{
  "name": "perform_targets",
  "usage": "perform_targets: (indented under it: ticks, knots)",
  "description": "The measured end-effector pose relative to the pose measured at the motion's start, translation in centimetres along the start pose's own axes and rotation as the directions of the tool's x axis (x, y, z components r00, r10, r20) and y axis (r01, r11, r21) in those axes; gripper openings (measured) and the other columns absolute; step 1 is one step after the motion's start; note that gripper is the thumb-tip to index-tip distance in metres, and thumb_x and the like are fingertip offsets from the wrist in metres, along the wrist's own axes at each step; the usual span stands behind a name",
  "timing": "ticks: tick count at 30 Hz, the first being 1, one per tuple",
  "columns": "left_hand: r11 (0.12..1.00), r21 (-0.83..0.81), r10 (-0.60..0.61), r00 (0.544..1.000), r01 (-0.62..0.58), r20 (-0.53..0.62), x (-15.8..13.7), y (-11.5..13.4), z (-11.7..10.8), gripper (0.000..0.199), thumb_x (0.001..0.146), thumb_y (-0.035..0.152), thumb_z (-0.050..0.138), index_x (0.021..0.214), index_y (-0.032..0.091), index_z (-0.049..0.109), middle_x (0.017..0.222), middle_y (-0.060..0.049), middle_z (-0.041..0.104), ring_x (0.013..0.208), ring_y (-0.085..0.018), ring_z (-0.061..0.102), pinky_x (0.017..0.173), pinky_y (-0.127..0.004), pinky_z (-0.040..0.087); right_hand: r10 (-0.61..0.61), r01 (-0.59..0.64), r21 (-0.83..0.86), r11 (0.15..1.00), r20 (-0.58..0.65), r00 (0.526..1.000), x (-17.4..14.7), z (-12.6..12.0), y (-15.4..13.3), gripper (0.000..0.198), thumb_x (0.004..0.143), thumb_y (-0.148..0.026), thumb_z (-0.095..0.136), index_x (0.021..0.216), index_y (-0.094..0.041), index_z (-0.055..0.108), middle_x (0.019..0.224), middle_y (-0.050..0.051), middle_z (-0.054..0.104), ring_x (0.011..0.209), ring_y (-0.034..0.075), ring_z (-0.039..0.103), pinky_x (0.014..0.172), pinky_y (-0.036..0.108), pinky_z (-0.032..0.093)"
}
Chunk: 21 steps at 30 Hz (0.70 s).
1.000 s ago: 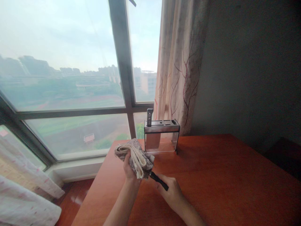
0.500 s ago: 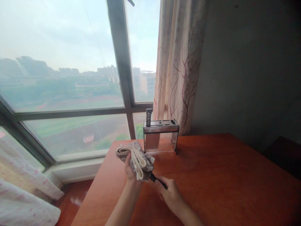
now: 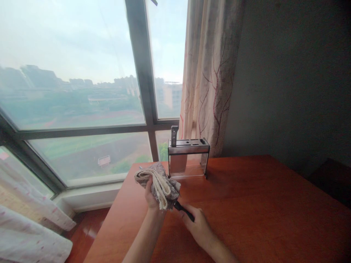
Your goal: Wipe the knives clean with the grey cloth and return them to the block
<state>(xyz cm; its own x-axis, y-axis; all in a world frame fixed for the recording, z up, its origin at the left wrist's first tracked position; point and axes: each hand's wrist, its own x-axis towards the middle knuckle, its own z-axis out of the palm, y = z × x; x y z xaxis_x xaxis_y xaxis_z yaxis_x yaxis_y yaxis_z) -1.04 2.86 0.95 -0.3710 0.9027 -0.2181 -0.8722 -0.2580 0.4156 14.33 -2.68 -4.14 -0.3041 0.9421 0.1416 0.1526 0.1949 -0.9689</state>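
Gripping a folded cloth (image 3: 159, 184) in our left hand (image 3: 151, 197), just in front of the knife block (image 3: 188, 157). Our right hand (image 3: 199, 225) closes on a black handle (image 3: 184, 210); its far end is buried in the cloth, over the table (image 3: 260, 212)

Cloth (image 3: 160, 184): grey and cream, mottled. Handle (image 3: 184, 210): black. Worktop (image 3: 260, 208): reddish-orange wood. Rack (image 3: 188, 157): silver top, clear walls. Curtain (image 3: 211, 73): beige, red-brown branch pattern.

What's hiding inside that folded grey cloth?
A black handle pokes out of the folded grey cloth, gripped by the right hand. The left hand holds the cloth; whatever is inside is covered.
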Motion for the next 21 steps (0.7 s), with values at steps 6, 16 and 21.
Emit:
perform_targets:
  ticks: [6, 16, 21]
  knots:
    - [0.999, -0.021, 0.039, 0.999, -0.039, -0.015, 0.5, -0.3, -0.3, 0.018, 0.081, 0.024, 0.057, 0.09, 0.016, 0.069, 0.067, -0.001, 0.071, 0.058, -0.017, 0.068, 0.066, -0.028, 0.056, -0.27, 0.203, -0.427, 0.881, -0.101, 0.958, -0.5, -0.3, -0.2, 0.03, 0.09, -0.034, 0.049, 0.114, -0.023, 0.064, 0.093, 0.009, 0.068, 0.085, 0.025, 0.064, 0.076, 0.034, 0.048]
    - [0.999, 0.002, 0.049, 0.999, -0.049, -0.012, 0.8, 0.0, -0.5, 0.027, 0.077, 0.028, 0.061, 0.1, 0.015, 0.067, 0.069, -0.002, 0.072, 0.063, -0.019, 0.069, 0.071, -0.03, 0.056, 0.047, -0.061, 0.307, 0.95, 0.051, 0.998, 0.6, 0.0, 0.6, 0.052, 0.086, -0.056, 0.049, 0.106, -0.012, 0.067, 0.074, 0.008, 0.068, 0.054, 0.016, 0.058, 0.045, 0.025, 0.046]
    - [0.998, 0.007, 0.07, 0.997, -0.07, -0.016, 0.4, -0.3, -0.1, 0.028, 0.077, 0.026, 0.061, 0.103, 0.017, 0.067, 0.073, -0.002, 0.073, 0.066, -0.02, 0.07, 0.07, -0.031, 0.056, -0.255, 0.238, -0.152, 0.959, -0.106, 0.961, 0.3, -0.4, 0.6, 0.029, 0.089, -0.027, 0.053, 0.113, -0.021, 0.067, 0.097, 0.01, 0.071, 0.084, 0.023, 0.066, 0.076, 0.036, 0.054]
